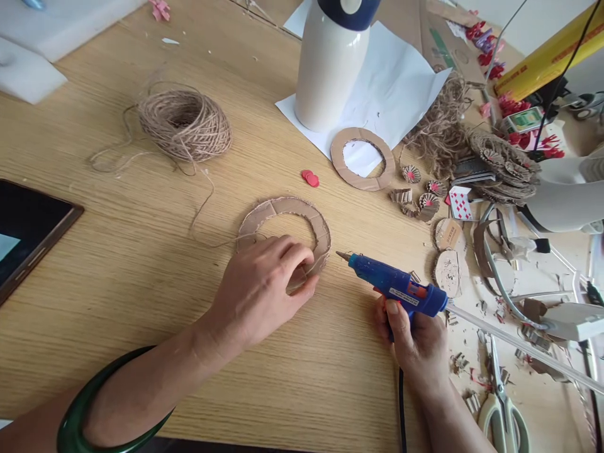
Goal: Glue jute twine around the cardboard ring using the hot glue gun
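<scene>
A cardboard ring (322, 234) edged with twine lies flat on the wooden table. My left hand (264, 286) rests over its lower left part, fingers bent and fingertips hidden beneath the hand; what they pinch, if anything, cannot be seen. My right hand (415, 340) is wrapped round the handle of a blue glue gun (396, 283), whose nozzle points left, a little right of the ring and apart from it. A strand of twine runs from the ring to a twine ball (186, 126) at the upper left. Small red paper discs (310, 178) lie above the ring.
A white bottle (328, 69) stands on white paper (396, 88) beside a second cardboard ring (337, 154). Cardboard coils (504, 157), scraps and scissors (503, 402) crowd the right. A phone (33, 233) lies at the left. The glue gun's black cord (401, 409) runs down the table.
</scene>
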The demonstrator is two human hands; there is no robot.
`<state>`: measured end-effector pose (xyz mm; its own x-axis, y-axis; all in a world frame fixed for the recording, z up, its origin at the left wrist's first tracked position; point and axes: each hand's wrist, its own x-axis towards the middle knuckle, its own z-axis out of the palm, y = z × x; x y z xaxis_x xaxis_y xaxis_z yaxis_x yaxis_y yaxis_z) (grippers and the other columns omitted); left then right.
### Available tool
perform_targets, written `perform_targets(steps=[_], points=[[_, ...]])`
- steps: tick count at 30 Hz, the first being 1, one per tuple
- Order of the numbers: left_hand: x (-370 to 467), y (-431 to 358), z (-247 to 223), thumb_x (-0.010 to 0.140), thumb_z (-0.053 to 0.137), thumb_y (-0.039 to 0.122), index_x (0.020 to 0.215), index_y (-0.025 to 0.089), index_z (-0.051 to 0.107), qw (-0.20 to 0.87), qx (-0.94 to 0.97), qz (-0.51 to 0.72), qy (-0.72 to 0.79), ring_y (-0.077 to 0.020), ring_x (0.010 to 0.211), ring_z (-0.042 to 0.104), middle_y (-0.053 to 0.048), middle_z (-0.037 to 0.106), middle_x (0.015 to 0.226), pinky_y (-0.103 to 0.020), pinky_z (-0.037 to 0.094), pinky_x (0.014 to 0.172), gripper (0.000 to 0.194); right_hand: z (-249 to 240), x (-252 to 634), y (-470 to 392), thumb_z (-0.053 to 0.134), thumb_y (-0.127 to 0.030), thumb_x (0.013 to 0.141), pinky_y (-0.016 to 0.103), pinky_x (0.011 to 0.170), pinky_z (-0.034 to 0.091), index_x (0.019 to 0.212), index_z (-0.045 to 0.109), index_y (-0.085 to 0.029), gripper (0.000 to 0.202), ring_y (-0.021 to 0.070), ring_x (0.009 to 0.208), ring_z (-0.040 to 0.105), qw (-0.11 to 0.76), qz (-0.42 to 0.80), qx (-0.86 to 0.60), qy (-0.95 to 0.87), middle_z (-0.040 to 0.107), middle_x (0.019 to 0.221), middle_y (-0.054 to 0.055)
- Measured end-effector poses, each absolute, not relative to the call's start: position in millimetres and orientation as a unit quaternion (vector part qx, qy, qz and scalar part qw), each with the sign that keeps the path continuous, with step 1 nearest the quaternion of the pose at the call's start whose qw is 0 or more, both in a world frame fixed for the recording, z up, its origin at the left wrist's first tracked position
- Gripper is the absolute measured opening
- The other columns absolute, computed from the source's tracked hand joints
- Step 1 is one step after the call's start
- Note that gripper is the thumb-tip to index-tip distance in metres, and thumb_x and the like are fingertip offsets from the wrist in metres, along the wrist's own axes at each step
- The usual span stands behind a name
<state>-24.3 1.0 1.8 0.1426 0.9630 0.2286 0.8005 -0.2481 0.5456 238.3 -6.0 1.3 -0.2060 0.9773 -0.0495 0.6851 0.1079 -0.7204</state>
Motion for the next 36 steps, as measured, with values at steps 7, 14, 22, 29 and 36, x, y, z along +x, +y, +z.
perform_targets(steps=[7,14,22,29,36], points=[[-22,0,4,0.093,0.063,0.019,0.089,0.020,0.067,0.121,0.754,0.266,0.589,-0.0181,0.079,0.065,-0.001,0.071,0.089,-0.033,0.047,0.071,0.006,6,228,-1,0.047,-0.040,0.103,0.027,0.048,0.036,0.068,0.054,-0.019,0.041,0.0114,0.047,0.046,0.227,0.317,-0.570,-0.723,0.052,0.052,-0.001],[-21,-2,4,0.094,0.062,0.016,0.085,0.020,0.068,0.124,0.767,0.260,0.573,-0.0178,0.078,0.064,-0.001,0.070,0.089,-0.033,0.046,0.071,0.012,6,226,-1,0.047,-0.041,0.103,0.027,0.048,0.034,0.065,0.053,-0.020,0.044,0.0110,0.046,0.045,0.221,0.320,-0.577,-0.718,0.051,0.051,-0.001],[-20,-3,4,0.091,0.068,0.019,0.084,0.019,0.067,0.128,0.767,0.254,0.575,-0.0177,0.078,0.063,0.000,0.069,0.091,-0.034,0.046,0.070,0.007,5,229,-1,0.048,-0.042,0.103,0.027,0.049,0.036,0.065,0.051,-0.020,0.044,0.0112,0.049,0.045,0.224,0.330,-0.578,-0.712,0.051,0.052,-0.001],[-20,-5,2,0.093,0.066,0.016,0.083,0.020,0.065,0.128,0.775,0.255,0.564,-0.0166,0.078,0.061,0.000,0.068,0.091,-0.033,0.045,0.071,0.010,2,234,-1,0.053,-0.040,0.101,0.027,0.049,0.034,0.066,0.049,-0.021,0.040,0.0113,0.049,0.043,0.240,0.338,-0.574,-0.706,0.049,0.054,-0.002],[-19,-5,1,0.092,0.067,0.015,0.084,0.019,0.065,0.112,0.781,0.251,0.561,-0.0170,0.078,0.060,0.000,0.067,0.092,-0.033,0.044,0.071,0.010,5,235,-4,0.051,-0.038,0.101,0.028,0.051,0.032,0.065,0.042,-0.023,0.041,0.0114,0.050,0.042,0.223,0.342,-0.579,-0.705,0.048,0.055,-0.002]])
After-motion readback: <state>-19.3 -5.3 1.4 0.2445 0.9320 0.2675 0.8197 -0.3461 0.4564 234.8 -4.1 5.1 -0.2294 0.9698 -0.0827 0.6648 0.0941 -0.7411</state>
